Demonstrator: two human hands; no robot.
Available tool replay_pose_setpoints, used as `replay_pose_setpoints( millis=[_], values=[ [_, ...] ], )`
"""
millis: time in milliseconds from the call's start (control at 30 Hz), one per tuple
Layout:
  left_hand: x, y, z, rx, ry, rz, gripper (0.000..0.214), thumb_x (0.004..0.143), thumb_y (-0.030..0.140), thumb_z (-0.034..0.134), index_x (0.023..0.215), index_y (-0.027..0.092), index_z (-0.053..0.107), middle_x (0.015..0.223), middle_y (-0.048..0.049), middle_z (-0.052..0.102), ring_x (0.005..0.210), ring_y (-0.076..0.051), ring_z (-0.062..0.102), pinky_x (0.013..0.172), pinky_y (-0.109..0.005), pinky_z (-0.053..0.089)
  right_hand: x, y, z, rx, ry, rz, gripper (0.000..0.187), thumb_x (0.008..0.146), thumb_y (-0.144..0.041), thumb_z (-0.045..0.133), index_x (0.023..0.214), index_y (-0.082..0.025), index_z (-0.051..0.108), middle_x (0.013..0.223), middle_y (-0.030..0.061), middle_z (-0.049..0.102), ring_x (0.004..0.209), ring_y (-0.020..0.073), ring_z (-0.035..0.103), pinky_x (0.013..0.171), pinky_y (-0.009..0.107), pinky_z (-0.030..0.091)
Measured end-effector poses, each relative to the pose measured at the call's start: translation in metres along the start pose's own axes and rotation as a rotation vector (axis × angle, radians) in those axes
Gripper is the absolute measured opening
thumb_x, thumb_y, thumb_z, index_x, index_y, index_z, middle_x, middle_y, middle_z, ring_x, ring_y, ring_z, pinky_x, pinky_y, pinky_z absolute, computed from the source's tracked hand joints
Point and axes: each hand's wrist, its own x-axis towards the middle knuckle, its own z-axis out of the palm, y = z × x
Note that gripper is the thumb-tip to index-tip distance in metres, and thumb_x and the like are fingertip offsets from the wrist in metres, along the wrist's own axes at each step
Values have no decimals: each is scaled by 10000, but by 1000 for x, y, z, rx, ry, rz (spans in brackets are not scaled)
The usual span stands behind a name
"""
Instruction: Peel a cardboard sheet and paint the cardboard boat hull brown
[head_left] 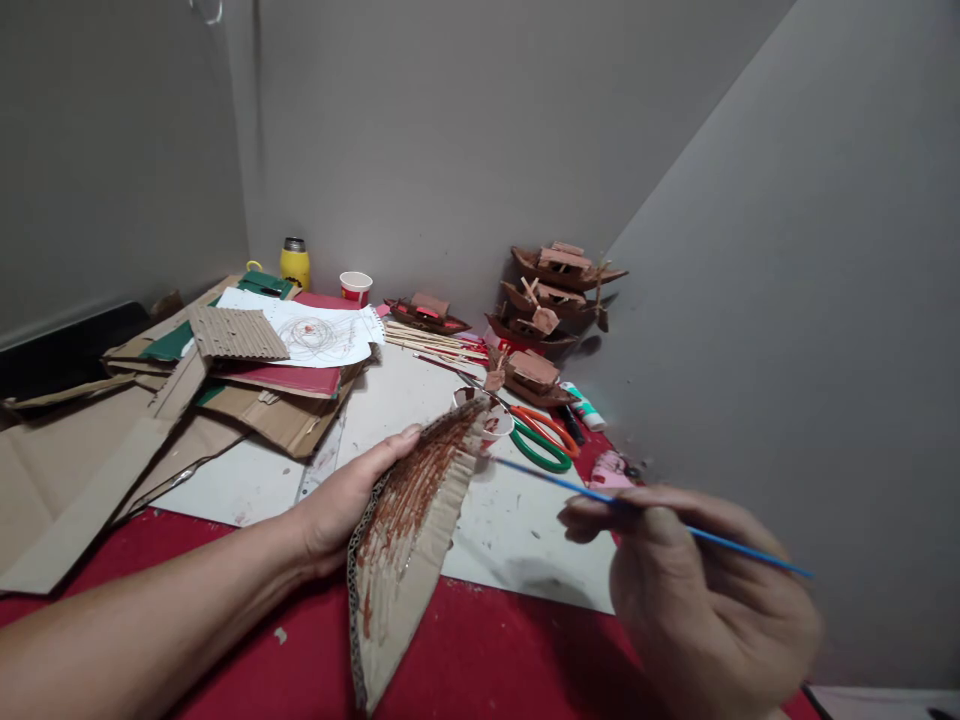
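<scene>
My left hand point(360, 490) grips a curved, pointed cardboard piece point(405, 540) by its edge, thumb along the top, the other fingers hidden behind it. Streaky brown paint covers much of its ribbed face; the right strip and lower tip are bare cardboard. In my right hand point(705, 590) is a thin blue paintbrush point(600, 494), pinched between thumb and fingers. Its tip end lies close to the upper right edge of the cardboard; I cannot tell whether it touches. Behind the piece's top stands a paper cup point(498, 424), partly covered, with brown smears.
Brown model boats point(562, 300) are stacked against the wall. Orange-handled and green-handled scissors point(541, 446) lie right of the cup. Wooden sticks point(435, 342) lie behind it. Cardboard sheets point(90, 470), a drawing point(315, 330) and a yellow bottle point(295, 265) occupy the left.
</scene>
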Motion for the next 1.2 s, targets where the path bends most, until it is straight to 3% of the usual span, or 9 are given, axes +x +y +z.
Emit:
replay_pose_setpoints(
  millis=[100,167,333,567,700,833,1067,1200],
  values=[
    [3,1,-2,0,109,114,303,866,340,595,1105,178,684,1098,-48,730,1057,-197,645,1003,-279,419,13,4,0,7,173,-5,48,874,-253,639,908,-222,652,747,9,702,651,166,676,572,295,537],
    [5,2,-3,-2,157,134,287,862,329,601,1091,180,690,1081,-38,736,1028,-185,658,991,-261,426,23,9,0,-50,172,20,102,860,-308,655,890,-211,644,742,9,695,637,154,670,541,265,532],
    [8,6,-8,4,167,101,322,860,378,593,1070,156,694,961,-70,764,913,-210,700,866,-286,507,49,29,1,-246,-42,163,259,823,-419,652,866,-164,665,685,35,686,587,148,636,519,257,533],
    [7,10,-10,-5,100,153,317,868,363,576,1112,188,676,1046,-65,748,957,-212,694,889,-302,510,78,43,18,-430,-410,105,344,803,-462,611,780,-127,690,633,43,652,523,134,540,458,240,421],
    [6,10,-10,-1,93,117,334,879,385,557,1109,176,679,1030,-86,750,935,-210,697,868,-301,511,82,39,28,-412,-507,113,350,804,-461,607,771,-125,700,603,31,647,484,123,518,451,243,417],
    [5,10,-11,-10,79,142,313,873,374,572,1089,177,684,1044,-81,746,935,-188,694,880,-274,500,78,35,26,-352,-358,143,338,815,-447,610,859,-120,684,671,52,672,518,128,546,443,232,420],
    [4,10,-10,-11,66,118,321,883,381,555,1085,165,681,1014,-82,752,933,-195,698,885,-288,499,64,38,10,-271,-89,182,305,777,-431,685,852,-135,688,636,36,671,520,131,577,457,230,451],
    [6,8,-12,-16,87,110,329,898,373,533,1113,165,669,995,-76,756,879,-183,708,859,-278,506,59,41,2,-101,106,253,307,738,-416,735,864,-142,678,660,29,686,528,124,602,462,221,477]
  ],
)
